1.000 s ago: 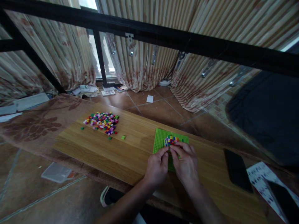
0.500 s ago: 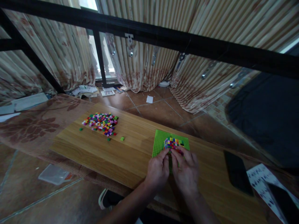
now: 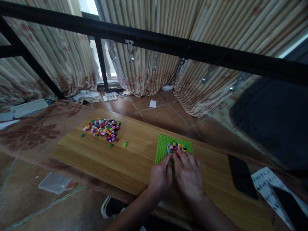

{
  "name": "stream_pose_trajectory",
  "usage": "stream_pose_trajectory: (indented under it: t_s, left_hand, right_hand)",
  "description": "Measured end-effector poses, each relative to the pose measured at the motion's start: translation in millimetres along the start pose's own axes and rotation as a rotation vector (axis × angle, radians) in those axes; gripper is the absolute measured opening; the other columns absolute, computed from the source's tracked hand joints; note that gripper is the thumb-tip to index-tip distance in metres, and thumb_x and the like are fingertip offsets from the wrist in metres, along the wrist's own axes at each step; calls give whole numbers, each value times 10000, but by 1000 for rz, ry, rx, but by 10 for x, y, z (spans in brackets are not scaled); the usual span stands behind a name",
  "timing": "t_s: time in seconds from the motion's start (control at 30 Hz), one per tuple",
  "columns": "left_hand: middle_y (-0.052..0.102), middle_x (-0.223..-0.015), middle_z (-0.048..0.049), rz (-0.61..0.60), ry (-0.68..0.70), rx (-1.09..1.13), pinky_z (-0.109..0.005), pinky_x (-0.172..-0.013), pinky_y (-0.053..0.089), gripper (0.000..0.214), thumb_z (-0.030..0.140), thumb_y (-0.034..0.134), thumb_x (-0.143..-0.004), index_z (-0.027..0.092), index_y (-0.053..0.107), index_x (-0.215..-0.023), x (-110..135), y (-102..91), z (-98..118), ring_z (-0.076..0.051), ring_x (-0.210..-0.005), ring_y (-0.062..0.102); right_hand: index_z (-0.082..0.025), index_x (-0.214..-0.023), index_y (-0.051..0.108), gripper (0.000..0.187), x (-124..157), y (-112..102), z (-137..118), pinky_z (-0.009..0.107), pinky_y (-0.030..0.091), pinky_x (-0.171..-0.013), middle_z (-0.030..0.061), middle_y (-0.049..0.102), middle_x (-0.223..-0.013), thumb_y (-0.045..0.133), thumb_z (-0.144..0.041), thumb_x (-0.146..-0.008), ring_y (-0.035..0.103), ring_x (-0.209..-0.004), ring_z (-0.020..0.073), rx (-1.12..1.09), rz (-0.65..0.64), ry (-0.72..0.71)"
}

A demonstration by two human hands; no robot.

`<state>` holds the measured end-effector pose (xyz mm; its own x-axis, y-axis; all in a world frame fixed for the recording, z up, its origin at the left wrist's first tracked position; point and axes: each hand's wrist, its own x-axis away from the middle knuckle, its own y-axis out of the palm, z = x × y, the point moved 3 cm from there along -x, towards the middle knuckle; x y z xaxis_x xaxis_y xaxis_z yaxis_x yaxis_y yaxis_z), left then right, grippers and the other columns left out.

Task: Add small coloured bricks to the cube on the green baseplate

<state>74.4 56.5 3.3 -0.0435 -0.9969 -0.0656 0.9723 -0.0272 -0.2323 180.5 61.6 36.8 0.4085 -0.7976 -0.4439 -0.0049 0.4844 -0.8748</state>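
Note:
Both hands meet at the near side of a small multicoloured block of toy bricks (image 3: pixel 175 147), which stands on a green studded baseplate (image 3: pixel 161 147). My left hand (image 3: pixel 160 173) has thumb and forefinger pinched at the block's near left corner; whatever lies between them is hidden. My right hand (image 3: pixel 189 171) covers the near right part, its fingers bent over the bricks and its fingertips close to the left hand's. The near half of the baseplate is mostly hidden under my hands.
On the wooden board (image 3: pixel 134 163), a pile of loose coloured bricks (image 3: pixel 103 128) lies to the left, a lime green brick (image 3: pixel 124 144) nearer. At right are a black phone-like slab (image 3: pixel 242 176) and a printed sheet (image 3: pixel 262 179). A black metal bar (image 3: pixel 154 41) crosses above.
My right hand has tipped forward, its fingers lying further over the bricks. My left hand stays pinched at the same corner. The whole view has shifted slightly.

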Motion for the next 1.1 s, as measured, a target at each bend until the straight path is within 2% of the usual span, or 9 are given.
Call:
stream_pose_trajectory:
  t_s: [0.13, 0.2, 0.27, 0.37, 0.43, 0.6, 0.77, 0.9, 1.1]
  left_hand:
    - [702, -1099, -64, 65, -48, 184, -302, -908, 471, 324, 263, 475, -885, 223, 642, -1159, 24, -27, -31, -203, -1001, 647]
    - [713, -854, -50, 109, -194, 377, -263, -730, 501, 264, 304, 534, -857, 178, 674, -1042, 49, -53, -86, -167, -765, 653]
    - [629, -649, -1, 119, -416, 618, -222, -550, 453, 252, 341, 577, -831, 148, 668, -965, 99, -76, -139, -108, -532, 552]
    - [615, -683, -6, 84, -689, 965, -208, -556, 459, 278, 367, 576, -844, 126, 634, -970, 204, -127, -116, -79, -515, 527]
    - [651, -804, -59, 43, -763, 1132, -228, -657, 495, 317, 399, 533, -875, 112, 614, -980, 258, -178, -38, -103, -635, 598]
    - [652, -897, -103, -108, -715, 1299, -269, -788, 488, 462, 521, 435, -900, 104, 610, -993, 303, -269, 164, -144, -761, 620]
    - [642, -872, -77, -199, -658, 1328, -240, -760, 464, 499, 542, 413, -905, 108, 628, -1023, 320, -272, 230, -117, -704, 583]
    - [651, -898, -87, -195, -672, 1324, -257, -782, 458, 453, 495, 409, -921, 111, 631, -1011, 322, -255, 193, -129, -726, 585]
    - [667, -945, -94, -97, -748, 1258, -247, -728, 437, 363, 408, 435, -929, 109, 624, -1012, 326, -209, 52, -119, -694, 572]
  right_hand:
    - [-123, -1037, 683, 231, -34, 7, 18, 393, 352, -879, 93, 669, -1122, 516, -140, -878, 504, -1043, 261, -26, -4, -34]
    - [-157, -1028, 687, 219, -38, -16, 53, 393, 355, -869, 83, 664, -1147, 522, -164, -885, 510, -1043, 260, -39, 0, -12]
    - [-176, -1062, 676, 231, -10, -64, 80, 393, 367, -859, 79, 649, -1185, 516, -185, -896, 519, -1030, 255, -65, 33, 27]
    - [-160, -1121, 647, 261, 104, -164, 62, 383, 400, -852, 87, 649, -1179, 501, -194, -907, 535, -986, 233, -160, 135, 118]
    - [-169, -1089, 658, 243, 203, -216, 1, 373, 427, -845, 80, 662, -1127, 493, -204, -914, 546, -958, 214, -277, 173, 167]
    - [-240, -1038, 677, 228, 330, -262, -179, 349, 472, -830, 53, 638, -1081, 479, -251, -925, 557, -976, 187, -558, 102, 185]
    - [-261, -1016, 679, 218, 281, -271, -233, 351, 450, -834, 40, 616, -1086, 481, -249, -924, 535, -975, 190, -569, 21, 116]
    - [-252, -954, 678, 205, 256, -245, -229, 339, 422, -828, 26, 626, -1037, 475, -238, -930, 525, -941, 182, -556, 4, 85]
    - [-241, -915, 670, 161, 290, -175, -252, 345, 395, -790, 25, 639, -1001, 509, -258, -916, 516, -925, 194, -481, -25, 18]
